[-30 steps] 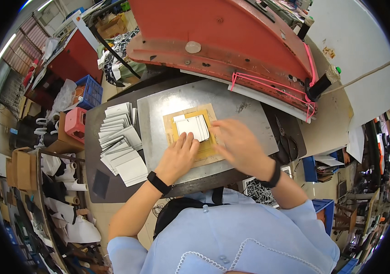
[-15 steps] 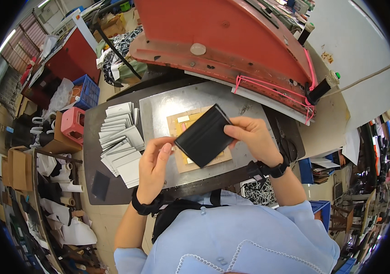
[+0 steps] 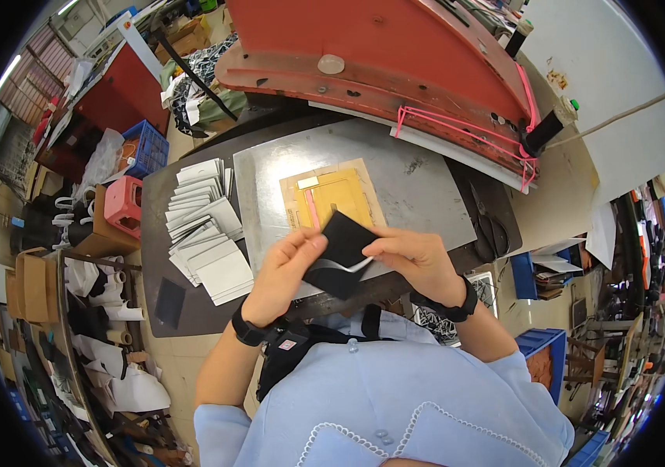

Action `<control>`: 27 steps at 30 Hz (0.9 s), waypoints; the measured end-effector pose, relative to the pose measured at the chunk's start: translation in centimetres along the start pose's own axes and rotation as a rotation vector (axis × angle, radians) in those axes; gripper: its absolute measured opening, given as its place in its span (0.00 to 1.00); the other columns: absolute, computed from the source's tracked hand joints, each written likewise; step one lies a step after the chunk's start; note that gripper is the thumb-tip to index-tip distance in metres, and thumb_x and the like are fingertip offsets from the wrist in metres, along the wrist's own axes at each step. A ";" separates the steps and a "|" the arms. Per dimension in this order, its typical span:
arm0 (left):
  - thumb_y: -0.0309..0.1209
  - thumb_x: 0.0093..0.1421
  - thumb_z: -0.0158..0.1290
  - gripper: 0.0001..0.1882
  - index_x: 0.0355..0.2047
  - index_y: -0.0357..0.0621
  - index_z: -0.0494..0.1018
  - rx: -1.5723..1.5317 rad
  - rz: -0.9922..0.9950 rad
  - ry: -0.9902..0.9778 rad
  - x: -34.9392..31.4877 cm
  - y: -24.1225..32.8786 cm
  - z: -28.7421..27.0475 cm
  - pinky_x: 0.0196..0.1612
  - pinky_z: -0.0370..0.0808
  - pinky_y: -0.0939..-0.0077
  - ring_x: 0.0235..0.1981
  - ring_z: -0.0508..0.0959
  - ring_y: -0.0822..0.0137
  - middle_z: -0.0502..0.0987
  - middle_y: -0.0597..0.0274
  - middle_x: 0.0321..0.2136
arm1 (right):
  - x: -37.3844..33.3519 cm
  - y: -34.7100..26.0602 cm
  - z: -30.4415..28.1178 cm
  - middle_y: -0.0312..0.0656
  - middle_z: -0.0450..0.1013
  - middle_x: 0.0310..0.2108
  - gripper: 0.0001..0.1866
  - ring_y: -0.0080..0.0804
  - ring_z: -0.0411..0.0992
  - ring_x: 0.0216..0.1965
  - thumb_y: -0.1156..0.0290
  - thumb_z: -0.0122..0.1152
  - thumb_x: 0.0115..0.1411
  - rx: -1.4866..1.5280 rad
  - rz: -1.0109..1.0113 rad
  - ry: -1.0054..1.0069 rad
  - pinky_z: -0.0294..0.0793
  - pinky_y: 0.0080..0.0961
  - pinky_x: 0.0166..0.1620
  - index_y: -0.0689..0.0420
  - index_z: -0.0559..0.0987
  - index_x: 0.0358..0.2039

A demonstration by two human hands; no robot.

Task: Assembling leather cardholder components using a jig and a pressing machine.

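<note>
A black wallet piece (image 3: 348, 238), flat and leather-like, is held between both hands above the front of the metal plate. Its layers are spread apart, and a pale inner edge shows in the gap. My left hand (image 3: 279, 272) pinches the left side between thumb and fingers. On the other side, my right hand (image 3: 419, 266) grips the edge the same way. Just beyond the piece, a yellow template (image 3: 348, 194) on a brown board lies on the metal plate (image 3: 422, 183). Left of the plate are overlapping stacks of white-grey flat pieces (image 3: 225, 274).
A large red press (image 3: 379, 50) with pink cords (image 3: 457, 128) overhangs the table's far side. Scissors (image 3: 489, 233) lie at the right edge. A dark flat piece (image 3: 170, 302) rests at the table's left corner. A pink stool (image 3: 123, 204) and blue crate (image 3: 147, 152) stand leftward.
The wallet piece has come down toward me and its layers have been parted. My left hand, formerly at its edge with fingers apart, now pinches it. More of the yellow template shows.
</note>
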State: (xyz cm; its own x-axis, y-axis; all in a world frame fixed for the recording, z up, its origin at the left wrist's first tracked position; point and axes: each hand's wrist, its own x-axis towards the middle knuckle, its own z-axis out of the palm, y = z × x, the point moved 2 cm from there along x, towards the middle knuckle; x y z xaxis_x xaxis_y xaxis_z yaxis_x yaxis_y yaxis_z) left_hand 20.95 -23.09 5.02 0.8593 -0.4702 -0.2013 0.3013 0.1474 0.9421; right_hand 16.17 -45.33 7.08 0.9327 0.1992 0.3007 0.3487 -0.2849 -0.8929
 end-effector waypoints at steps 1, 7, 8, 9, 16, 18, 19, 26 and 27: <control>0.35 0.70 0.48 0.13 0.47 0.38 0.74 -0.069 0.046 0.076 0.2 0.2 -0.2 0.45 0.73 0.83 0.40 0.78 0.78 0.79 0.65 0.40 | -0.2 -0.2 -0.3 0.42 0.80 0.41 0.10 0.27 0.79 0.37 0.80 0.60 0.61 -0.036 -0.016 0.051 0.77 0.20 0.42 0.60 0.82 0.43; 0.32 0.70 0.46 0.10 0.47 0.41 0.71 -0.349 0.214 0.224 0.7 2.4 -3.1 0.46 0.77 0.76 0.42 0.80 0.74 0.80 0.63 0.42 | -6.4 0.2 -5.0 0.43 0.82 0.31 0.09 0.23 0.80 0.33 0.78 0.63 0.59 0.076 0.394 0.170 0.77 0.17 0.38 0.67 0.82 0.40; 0.31 0.70 0.48 0.11 0.49 0.40 0.70 -0.326 0.166 0.193 0.6 2.8 -3.3 0.47 0.77 0.77 0.42 0.80 0.74 0.80 0.62 0.43 | -7.6 -0.1 -6.6 0.43 0.82 0.31 0.09 0.22 0.79 0.34 0.78 0.62 0.60 0.027 0.485 0.148 0.77 0.16 0.39 0.69 0.82 0.40; 0.30 0.69 0.49 0.13 0.51 0.39 0.69 -0.304 0.115 0.162 0.3 3.0 -3.3 0.47 0.77 0.78 0.42 0.80 0.74 0.79 0.61 0.43 | -9.3 0.3 -8.3 0.43 0.82 0.31 0.10 0.22 0.79 0.34 0.76 0.62 0.60 0.022 0.583 0.133 0.76 0.18 0.39 0.68 0.82 0.39; 0.22 0.63 0.55 0.23 0.57 0.37 0.63 0.098 -0.125 -0.232 0.0 3.2 -0.8 0.50 0.74 0.80 0.46 0.77 0.74 0.78 0.57 0.47 | -20.2 3.7 -14.7 0.58 0.71 0.54 0.24 0.53 0.70 0.54 0.65 0.70 0.48 -0.989 0.767 -0.095 0.69 0.39 0.57 0.61 0.80 0.46; 0.26 0.62 0.58 0.23 0.56 0.37 0.66 0.142 -0.155 -0.379 0.3 2.6 0.6 0.49 0.73 0.80 0.45 0.76 0.75 0.78 0.58 0.46 | -16.3 3.2 -12.5 0.52 0.76 0.47 0.19 0.50 0.74 0.49 0.66 0.65 0.55 -0.629 0.560 0.115 0.73 0.35 0.52 0.63 0.79 0.45; 0.26 0.62 0.58 0.23 0.56 0.36 0.67 0.235 -0.141 -0.407 0.4 2.4 1.0 0.49 0.73 0.80 0.45 0.76 0.75 0.79 0.58 0.45 | -12.6 1.0 -10.3 0.50 0.77 0.45 0.16 0.44 0.77 0.46 0.67 0.61 0.60 -0.423 0.609 0.124 0.75 0.29 0.48 0.63 0.79 0.46; 0.23 0.58 0.62 0.24 0.54 0.35 0.71 0.341 -0.082 -0.345 0.2 2.5 3.4 0.50 0.73 0.79 0.45 0.77 0.74 0.79 0.58 0.46 | -3.7 0.2 -1.1 0.34 0.76 0.33 0.15 0.16 0.70 0.30 0.67 0.58 0.67 0.401 0.494 0.033 0.69 0.15 0.34 0.63 0.77 0.49; 0.23 0.58 0.61 0.23 0.54 0.35 0.70 0.212 -0.099 -0.253 -0.1 2.5 3.3 0.50 0.73 0.78 0.45 0.77 0.73 0.80 0.57 0.46 | -3.2 0.4 -0.7 0.33 0.75 0.32 0.15 0.15 0.69 0.29 0.67 0.58 0.67 0.445 0.502 0.047 0.68 0.14 0.33 0.63 0.77 0.48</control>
State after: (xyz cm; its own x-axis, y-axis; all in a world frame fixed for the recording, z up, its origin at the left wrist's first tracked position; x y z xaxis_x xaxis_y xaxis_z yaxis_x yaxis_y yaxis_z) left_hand 20.26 -25.58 8.25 0.6926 -0.6779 -0.2467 0.2627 -0.0814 0.9614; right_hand 13.43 -46.73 5.98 0.9782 0.1000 -0.1820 -0.1906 0.0836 -0.9781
